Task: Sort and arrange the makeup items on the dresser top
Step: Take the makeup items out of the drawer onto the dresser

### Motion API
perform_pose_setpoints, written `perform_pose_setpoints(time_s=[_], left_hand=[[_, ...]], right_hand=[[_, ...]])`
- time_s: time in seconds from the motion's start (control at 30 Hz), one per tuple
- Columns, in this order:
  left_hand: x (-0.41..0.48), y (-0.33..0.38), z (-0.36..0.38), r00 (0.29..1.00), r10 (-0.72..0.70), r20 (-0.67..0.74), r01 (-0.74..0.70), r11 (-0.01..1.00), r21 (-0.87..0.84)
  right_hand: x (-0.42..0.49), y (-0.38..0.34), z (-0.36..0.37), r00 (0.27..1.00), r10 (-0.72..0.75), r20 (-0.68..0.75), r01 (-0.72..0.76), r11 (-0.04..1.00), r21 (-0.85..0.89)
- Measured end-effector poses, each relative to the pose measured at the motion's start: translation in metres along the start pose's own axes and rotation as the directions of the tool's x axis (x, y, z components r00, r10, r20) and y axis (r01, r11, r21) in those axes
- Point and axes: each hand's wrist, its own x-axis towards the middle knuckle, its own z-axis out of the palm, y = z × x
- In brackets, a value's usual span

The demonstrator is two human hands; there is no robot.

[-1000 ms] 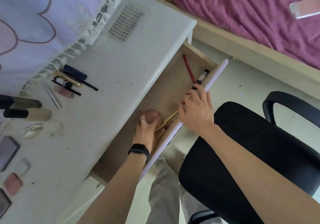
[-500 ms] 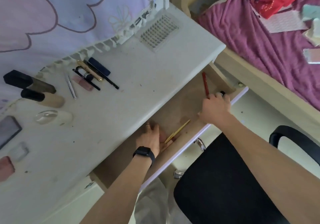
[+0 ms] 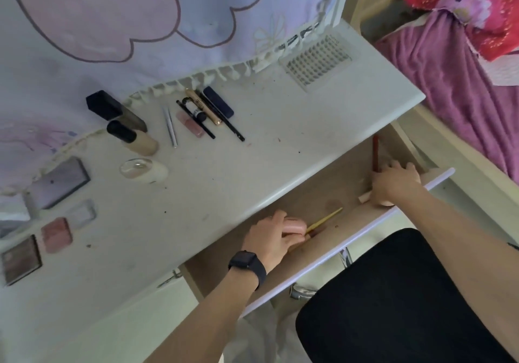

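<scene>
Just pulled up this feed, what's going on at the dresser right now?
A person has both hands in the open drawer under the dresser top. The left hand grips a pink object next to a yellow stick. The right hand is at the drawer's far end, beside a red pencil; whether it holds anything is hidden. Bottles, pencils and palettes lie in groups on the top.
</scene>
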Motion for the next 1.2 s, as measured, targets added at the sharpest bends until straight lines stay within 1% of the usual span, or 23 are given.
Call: perform_pose_setpoints(time_s=[0.1,0.17,0.23,0.3,0.33,0.37,0.4,0.43,0.47,0.5,0.53,0.57,0.63,0.7,0.77,0.9,1.0,1.1,1.2], left_hand=[[-0.011,0.0,-0.003,0.999,-0.011,-0.035,0.005,0.987,-0.16],[-0.019,0.004,-0.006,0.998,-0.031,-0.053,0.015,0.961,-0.277],[-0.026,0.009,-0.011,0.994,-0.072,-0.083,0.035,0.925,-0.38],[-0.034,0.014,-0.02,0.985,-0.117,-0.129,0.042,0.879,-0.476],[-0.038,0.016,-0.025,0.978,-0.131,-0.163,0.031,0.861,-0.508],[-0.041,0.017,-0.031,0.968,-0.149,-0.202,0.017,0.844,-0.536],[-0.044,0.016,-0.038,0.954,-0.177,-0.243,0.006,0.82,-0.573],[-0.046,0.015,-0.046,0.934,-0.217,-0.284,-0.003,0.79,-0.613],[-0.046,0.011,-0.056,0.907,-0.266,-0.326,-0.008,0.764,-0.645],[-0.045,0.006,-0.066,0.874,-0.318,-0.368,-0.007,0.748,-0.664],[-0.044,-0.001,-0.076,0.839,-0.368,-0.401,0.001,0.738,-0.675],[-0.043,-0.009,-0.086,0.806,-0.415,-0.422,0.016,0.728,-0.685],[-0.042,-0.026,-0.103,0.758,-0.49,-0.431,0.046,0.7,-0.713],[-0.047,-0.043,-0.113,0.732,-0.549,-0.403,0.072,0.65,-0.756],[-0.057,-0.061,-0.118,0.727,-0.59,-0.351,0.092,0.591,-0.801],[-0.087,-0.098,-0.128,0.719,-0.643,-0.264,0.082,0.456,-0.886],[-0.109,-0.126,-0.139,0.71,-0.666,-0.23,0.05,0.372,-0.927],[-0.128,-0.155,-0.148,0.69,-0.688,-0.224,0.034,0.339,-0.94],[-0.145,-0.183,-0.153,0.647,-0.723,-0.242,0.06,0.364,-0.929]], right_hand=[[-0.006,0.002,-0.003,1.0,-0.019,0.012,0.019,1.0,0.006],[-0.012,0.003,-0.005,1.0,-0.017,-0.003,0.018,0.999,0.048],[-0.023,0.004,-0.01,0.998,-0.019,-0.053,0.026,0.99,0.136],[-0.04,0.004,-0.013,0.988,-0.037,-0.151,0.08,0.953,0.292],[-0.051,0.003,-0.014,0.98,-0.048,-0.194,0.126,0.901,0.414],[-0.065,0.001,-0.014,0.973,-0.065,-0.222,0.181,0.812,0.555],[-0.08,-0.002,-0.013,0.965,-0.083,-0.25,0.238,0.679,0.694],[-0.097,-0.007,-0.013,0.952,-0.097,-0.29,0.296,0.527,0.796],[-0.115,-0.014,-0.015,0.935,-0.107,-0.337,0.351,0.388,0.852],[-0.129,-0.022,-0.02,0.918,-0.11,-0.382,0.397,0.279,0.874],[-0.139,-0.032,-0.025,0.902,-0.104,-0.418,0.431,0.199,0.88],[-0.144,-0.043,-0.032,0.89,-0.084,-0.448,0.455,0.142,0.879],[-0.143,-0.067,-0.05,0.875,-0.005,-0.484,0.483,0.071,0.873],[-0.132,-0.092,-0.072,0.861,0.077,-0.503,0.501,0.045,0.865],[-0.116,-0.117,-0.096,0.843,0.127,-0.522,0.52,0.052,0.853],[-0.084,-0.161,-0.137,0.814,0.195,-0.547,0.525,0.158,0.836],[-0.066,-0.185,-0.166,0.809,0.236,-0.538,0.499,0.208,0.842],[-0.052,-0.201,-0.193,0.812,0.259,-0.523,0.465,0.254,0.848],[-0.044,-0.211,-0.213,0.814,0.26,-0.519,0.453,0.276,0.848]])
